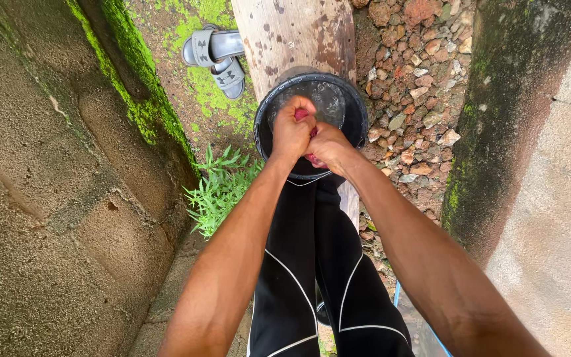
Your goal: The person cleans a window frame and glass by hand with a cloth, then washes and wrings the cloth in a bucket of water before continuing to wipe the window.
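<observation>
A black bucket [358, 106] holding water sits on a wooden plank [292, 33] in front of me. Over its near rim both my hands press together around a small red cloth [302, 115]. My left hand [291, 131] is closed on the upper part of it. My right hand [328, 147] is closed on the lower part, where a bit of red shows under the fingers. Most of the cloth is hidden inside my fists. Below the hands are my legs in black trousers with white piping [312, 277].
A pair of grey slide sandals [216, 56] lies on mossy ground behind the bucket, left of the plank. A rough block wall [47, 198] runs on the left, another wall [550, 198] on the right. Reddish stones [418, 86] and a green weed [223, 185] flank the bucket.
</observation>
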